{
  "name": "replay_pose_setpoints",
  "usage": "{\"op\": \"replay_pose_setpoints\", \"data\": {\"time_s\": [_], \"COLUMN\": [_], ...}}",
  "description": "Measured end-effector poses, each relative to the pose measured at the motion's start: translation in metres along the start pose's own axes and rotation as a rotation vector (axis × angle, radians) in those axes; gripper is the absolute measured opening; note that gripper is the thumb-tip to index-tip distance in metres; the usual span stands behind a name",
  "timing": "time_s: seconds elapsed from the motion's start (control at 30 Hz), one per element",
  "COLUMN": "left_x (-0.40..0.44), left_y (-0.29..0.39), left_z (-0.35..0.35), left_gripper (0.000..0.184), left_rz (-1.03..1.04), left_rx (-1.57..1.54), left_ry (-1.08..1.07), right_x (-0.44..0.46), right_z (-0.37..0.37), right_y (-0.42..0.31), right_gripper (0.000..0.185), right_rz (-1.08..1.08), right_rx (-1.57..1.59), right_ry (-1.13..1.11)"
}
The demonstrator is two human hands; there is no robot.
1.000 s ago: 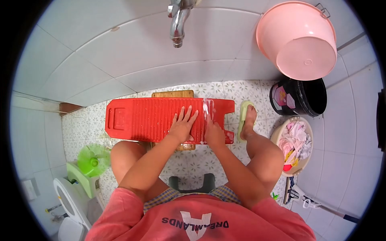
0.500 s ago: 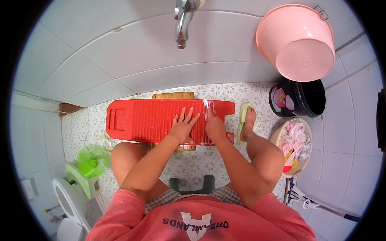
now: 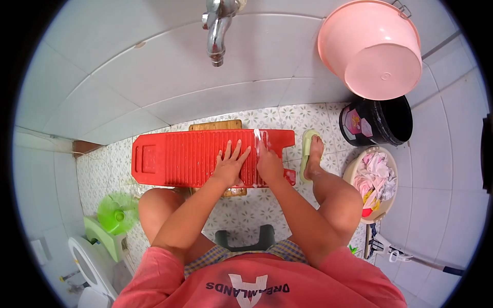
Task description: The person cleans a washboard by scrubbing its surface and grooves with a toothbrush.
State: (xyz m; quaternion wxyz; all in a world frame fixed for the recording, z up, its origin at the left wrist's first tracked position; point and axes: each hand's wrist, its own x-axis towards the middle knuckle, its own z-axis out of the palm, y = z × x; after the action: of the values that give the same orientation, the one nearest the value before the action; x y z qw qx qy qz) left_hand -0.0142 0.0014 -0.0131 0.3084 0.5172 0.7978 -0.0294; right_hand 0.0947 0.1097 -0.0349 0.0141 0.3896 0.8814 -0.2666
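A red ridged washboard [image 3: 190,159] lies across a wooden stool [image 3: 215,125] in front of my knees. My left hand [image 3: 229,167] rests flat on its ridges with the fingers spread. Just to the right, my right hand [image 3: 269,163] is closed, its fingers around a thin whitish thing [image 3: 257,137] too small to name, against the board near its notched end. White foam lies along the board there and at its near edge.
A chrome tap [image 3: 217,41] juts from the wall. To the right are a pink bucket [image 3: 382,69], a black bucket [image 3: 359,123] and a basin [image 3: 349,177] of clothes. A toilet [image 3: 90,262] and a green plastic item [image 3: 118,214] are at the left.
The view has shifted slightly. My right hand has moved a little along the foamy strip of the board, while my left hand stays spread on the ridges.
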Motion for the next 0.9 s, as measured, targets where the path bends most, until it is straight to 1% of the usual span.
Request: {"op": "replay_pose_setpoints", "data": {"time_s": [0.13, 0.33, 0.4, 0.53, 0.6, 0.7, 0.83, 0.9], "left_x": [-0.001, -0.001, -0.001, -0.001, 0.000, 0.000, -0.001, -0.004], "left_y": [0.000, -0.001, 0.000, 0.003, 0.001, 0.002, 0.001, 0.001], "left_z": [-0.002, 0.002, 0.000, -0.002, 0.001, 0.001, -0.002, -0.002], "left_gripper": [0.125, 0.126, 0.126, 0.125, 0.125, 0.125, 0.123, 0.122], "left_rz": [0.003, 0.014, 0.008, -0.002, 0.005, -0.003, 0.004, 0.016], "left_rx": [-0.009, -0.009, 0.004, -0.012, 0.023, 0.043, 0.029, 0.001], "left_ry": [-0.007, 0.001, 0.001, 0.007, 0.009, 0.006, -0.002, -0.006], "right_x": [0.000, -0.038, -0.046, -0.030, -0.014, 0.001, -0.007, -0.023], "right_z": [0.000, 0.017, 0.011, 0.008, 0.006, 0.006, 0.002, -0.006], "right_y": [-0.001, 0.009, 0.006, 0.002, -0.001, 0.002, 0.005, 0.002], "right_gripper": [0.052, 0.051, 0.049, 0.051, 0.051, 0.050, 0.049, 0.058], "right_rz": [0.014, 0.032, 0.069, 0.057, 0.055, 0.000, -0.026, 0.076], "right_rx": [0.009, 0.038, 0.089, 0.056, 0.068, 0.077, 0.063, 0.012], "right_ry": [0.002, -0.043, -0.068, -0.063, -0.025, 0.000, 0.006, -0.189]}}
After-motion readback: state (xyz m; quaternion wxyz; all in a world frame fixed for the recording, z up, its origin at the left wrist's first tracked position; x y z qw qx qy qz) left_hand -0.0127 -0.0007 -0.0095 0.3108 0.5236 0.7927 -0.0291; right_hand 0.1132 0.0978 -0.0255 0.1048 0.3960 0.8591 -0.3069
